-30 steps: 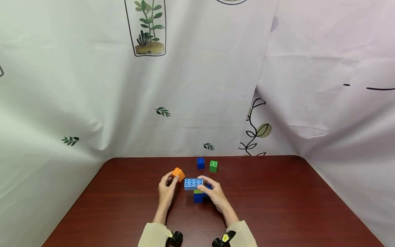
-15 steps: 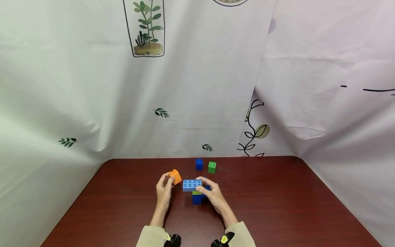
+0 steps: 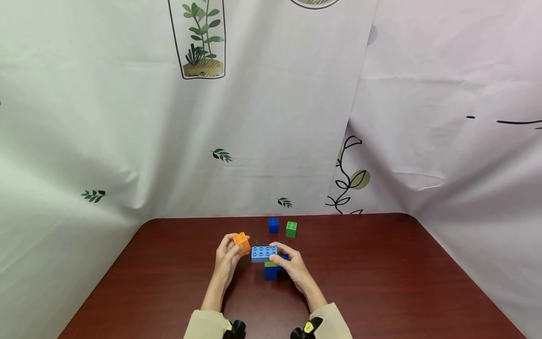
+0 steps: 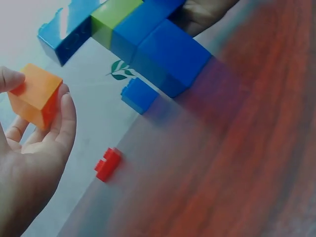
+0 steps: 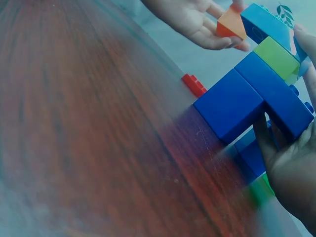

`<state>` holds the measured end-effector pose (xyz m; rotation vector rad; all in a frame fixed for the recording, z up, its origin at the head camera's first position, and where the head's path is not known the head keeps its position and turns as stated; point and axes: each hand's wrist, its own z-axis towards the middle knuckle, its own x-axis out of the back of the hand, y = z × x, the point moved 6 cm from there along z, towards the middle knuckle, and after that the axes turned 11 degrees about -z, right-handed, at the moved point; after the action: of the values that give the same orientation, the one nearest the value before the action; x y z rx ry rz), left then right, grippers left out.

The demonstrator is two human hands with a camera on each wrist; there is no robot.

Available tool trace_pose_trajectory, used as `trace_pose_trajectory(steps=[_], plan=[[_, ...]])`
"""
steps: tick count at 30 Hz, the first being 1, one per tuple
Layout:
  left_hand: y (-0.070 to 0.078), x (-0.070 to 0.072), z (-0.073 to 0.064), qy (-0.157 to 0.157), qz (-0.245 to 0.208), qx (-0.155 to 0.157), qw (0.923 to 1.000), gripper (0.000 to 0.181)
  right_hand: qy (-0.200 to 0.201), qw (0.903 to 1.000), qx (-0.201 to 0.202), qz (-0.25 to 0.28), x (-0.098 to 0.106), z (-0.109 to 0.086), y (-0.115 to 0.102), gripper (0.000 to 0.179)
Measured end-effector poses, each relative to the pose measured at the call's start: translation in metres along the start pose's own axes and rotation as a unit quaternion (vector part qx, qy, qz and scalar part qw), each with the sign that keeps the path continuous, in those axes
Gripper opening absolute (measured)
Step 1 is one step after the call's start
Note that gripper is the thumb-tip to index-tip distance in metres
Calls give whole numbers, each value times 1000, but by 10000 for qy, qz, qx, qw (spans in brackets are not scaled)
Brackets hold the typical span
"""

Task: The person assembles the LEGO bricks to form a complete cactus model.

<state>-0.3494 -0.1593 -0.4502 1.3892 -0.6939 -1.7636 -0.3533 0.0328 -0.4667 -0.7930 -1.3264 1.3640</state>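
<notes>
In the head view my left hand (image 3: 226,259) pinches an orange toy brick (image 3: 242,242) between thumb and fingers, held up off the table. Just right of it stands a stack topped by a long light blue brick (image 3: 264,254). Under that come a lime green brick (image 4: 116,19), a longer blue brick (image 5: 274,94) and a blue block (image 5: 229,106) at the bottom, which rests on the table. My right hand (image 3: 293,268) grips the stack from the right, thumb against the light blue brick. A small gap separates the orange brick from the stack.
A loose blue brick (image 3: 273,225) and a green brick (image 3: 291,229) sit behind the stack near the far edge of the brown table (image 3: 381,273). A red brick (image 4: 108,164) lies on the table in both wrist views. A printed white cloth (image 3: 271,117) hangs behind.
My left hand has turned the orange brick about, so its studs now point up toward the head camera. My right hand has stayed on the stack. The head view has shifted slightly.
</notes>
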Motion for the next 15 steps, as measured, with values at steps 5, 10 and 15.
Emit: trace_pose_trajectory(steps=[5, 10, 15], plan=[[8, -4, 0, -124, 195, -25, 9997, 23, 29, 10000, 50, -15, 0, 1, 0, 40], [16, -10, 0, -230, 403, -82, 9989, 18, 46, 10000, 28, -31, 0, 0, 0, 39], [20, -14, 0, -328, 571, 17, 9978, 15, 67, 10000, -56, -38, 0, 0, 1, 39]])
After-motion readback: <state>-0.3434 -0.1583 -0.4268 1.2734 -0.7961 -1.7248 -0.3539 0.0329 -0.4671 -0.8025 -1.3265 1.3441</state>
